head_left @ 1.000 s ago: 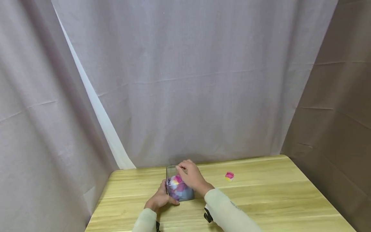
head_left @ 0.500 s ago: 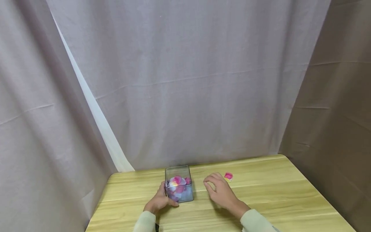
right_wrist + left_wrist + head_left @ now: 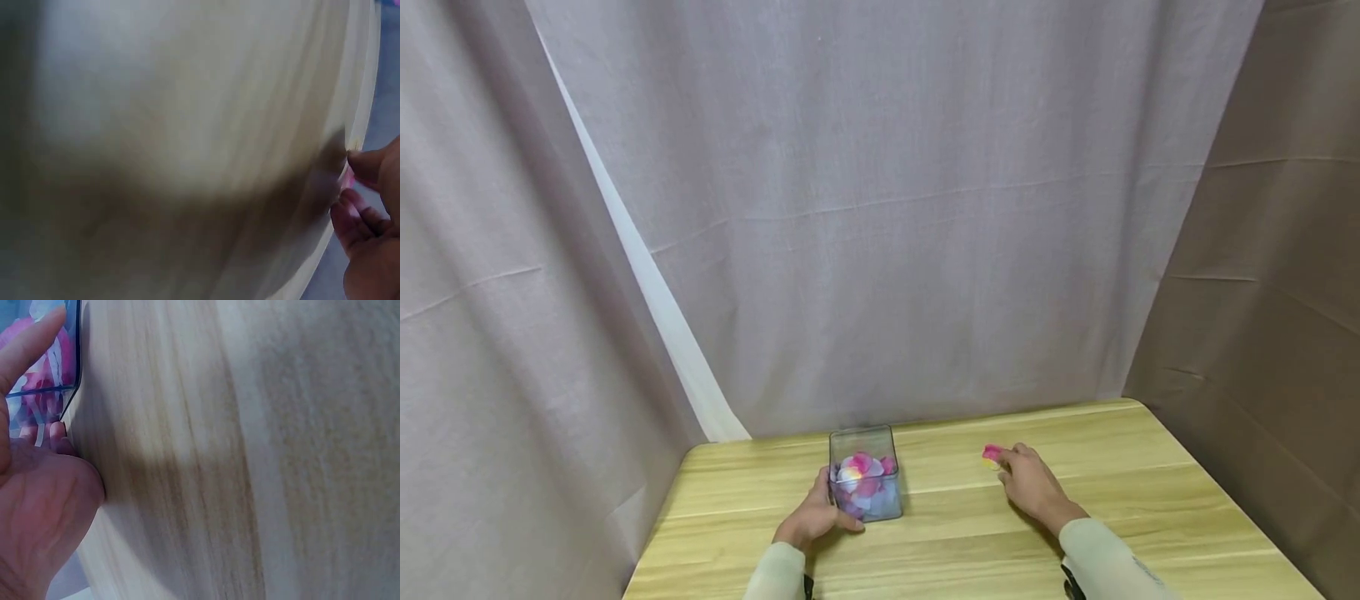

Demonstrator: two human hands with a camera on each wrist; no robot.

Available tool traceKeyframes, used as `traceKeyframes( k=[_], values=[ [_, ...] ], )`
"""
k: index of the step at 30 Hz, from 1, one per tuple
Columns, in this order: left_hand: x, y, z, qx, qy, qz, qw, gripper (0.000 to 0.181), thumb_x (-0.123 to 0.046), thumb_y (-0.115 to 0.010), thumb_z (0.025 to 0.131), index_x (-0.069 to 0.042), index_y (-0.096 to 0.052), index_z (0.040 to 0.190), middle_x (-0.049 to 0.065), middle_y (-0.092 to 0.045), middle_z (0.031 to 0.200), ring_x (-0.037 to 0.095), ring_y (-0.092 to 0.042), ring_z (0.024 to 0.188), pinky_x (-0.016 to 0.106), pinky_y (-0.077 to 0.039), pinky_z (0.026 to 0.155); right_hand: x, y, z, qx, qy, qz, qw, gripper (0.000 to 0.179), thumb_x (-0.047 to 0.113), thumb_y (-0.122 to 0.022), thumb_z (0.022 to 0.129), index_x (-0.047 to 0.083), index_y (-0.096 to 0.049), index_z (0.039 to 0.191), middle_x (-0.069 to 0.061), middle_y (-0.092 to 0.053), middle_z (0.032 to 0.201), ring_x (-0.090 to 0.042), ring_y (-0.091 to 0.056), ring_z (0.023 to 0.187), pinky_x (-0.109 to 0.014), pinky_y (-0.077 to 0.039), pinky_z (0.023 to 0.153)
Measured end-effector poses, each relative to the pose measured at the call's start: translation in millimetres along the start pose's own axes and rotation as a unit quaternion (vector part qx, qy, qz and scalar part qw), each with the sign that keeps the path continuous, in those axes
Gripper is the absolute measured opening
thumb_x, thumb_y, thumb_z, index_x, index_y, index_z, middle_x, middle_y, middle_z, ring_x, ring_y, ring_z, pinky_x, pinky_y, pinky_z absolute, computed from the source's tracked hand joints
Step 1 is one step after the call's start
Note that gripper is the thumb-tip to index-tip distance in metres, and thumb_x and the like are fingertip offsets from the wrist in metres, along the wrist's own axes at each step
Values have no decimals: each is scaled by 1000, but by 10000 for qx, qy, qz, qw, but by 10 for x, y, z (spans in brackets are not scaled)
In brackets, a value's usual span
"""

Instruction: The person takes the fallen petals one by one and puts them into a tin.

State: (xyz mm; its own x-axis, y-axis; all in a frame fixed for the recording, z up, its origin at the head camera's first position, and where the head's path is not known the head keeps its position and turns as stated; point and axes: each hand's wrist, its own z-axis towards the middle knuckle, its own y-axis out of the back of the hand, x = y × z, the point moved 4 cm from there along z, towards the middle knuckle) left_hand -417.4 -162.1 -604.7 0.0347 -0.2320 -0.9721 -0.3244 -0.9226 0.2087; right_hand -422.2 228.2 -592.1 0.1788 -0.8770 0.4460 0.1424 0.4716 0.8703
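Note:
A clear, smoke-tinted plastic box (image 3: pixel 863 492) stands on the table, part-filled with pink, white and purplish artificial petals (image 3: pixel 859 472). My left hand (image 3: pixel 815 514) holds its near left corner, thumb along the front and fingers against the left side. Seen from the left wrist, a digit lies straight along the box wall (image 3: pixel 76 356). To the right, a small pink and yellow petal piece (image 3: pixel 992 455) lies on the wood. My right hand (image 3: pixel 1034 485) is right at its edge, palm down. In the right wrist view, thumb and fingertips stand apart, with some pink showing between them.
The wood-grain table (image 3: pixel 940 542) has its back edge against a grey curtain (image 3: pixel 925 250). Another curtain, darker and brownish (image 3: pixel 1270 350), borders the right side. A pale gap (image 3: pixel 677 333) runs between curtain panels at left.
My right hand has come away from over the box and moved right to the petal piece on the table. My left hand and the box have stayed in place.

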Motion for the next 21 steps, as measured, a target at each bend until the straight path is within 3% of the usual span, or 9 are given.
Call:
traceKeyframes(
  k=[7, 11, 16, 21],
  values=[
    [10, -3, 9, -14, 54, 3, 10000, 108, 7, -91, 64, -4, -32, 154, 27, -41, 165, 53, -23, 159, 73, -7, 130, -41, -9, 160, 163, 323, -172, 9992, 6, 8, -71, 99, 7, -75, 102, -2, -57, 92, -16, -51, 83, -34, -50, 73],
    [19, -5, 10, 16, 87, -28, 10000, 109, 7, -91, 64, -4, -32, 155, 27, -39, 166, 53, -21, 159, 73, -6, 130, -44, -50, 223, 214, 472, -468, 9976, 8, 5, -67, 101, 9, -71, 94, -1, -54, 88, -15, -51, 82, -33, -49, 70],
    [18, 3, 24, -11, 207, 18, 9998, 113, 6, -91, 64, -6, -29, 158, 28, -33, 170, 54, -17, 161, 74, -4, 130, -65, -41, 256, 167, 452, -191, 9987, 8, 3, -61, 103, 5, -65, 96, -5, -63, 94, -20, -58, 85, -39, -54, 73],
    [10, 31, 31, -75, 276, 116, 9995, 115, 5, -91, 65, -6, -27, 160, 29, -29, 171, 54, -16, 161, 74, -4, 130, -87, -8, 280, 68, 282, 230, 9993, 13, 1, -58, 104, 6, -56, 92, -4, -56, 85, -19, -52, 78, -35, -47, 69]
  ],
)
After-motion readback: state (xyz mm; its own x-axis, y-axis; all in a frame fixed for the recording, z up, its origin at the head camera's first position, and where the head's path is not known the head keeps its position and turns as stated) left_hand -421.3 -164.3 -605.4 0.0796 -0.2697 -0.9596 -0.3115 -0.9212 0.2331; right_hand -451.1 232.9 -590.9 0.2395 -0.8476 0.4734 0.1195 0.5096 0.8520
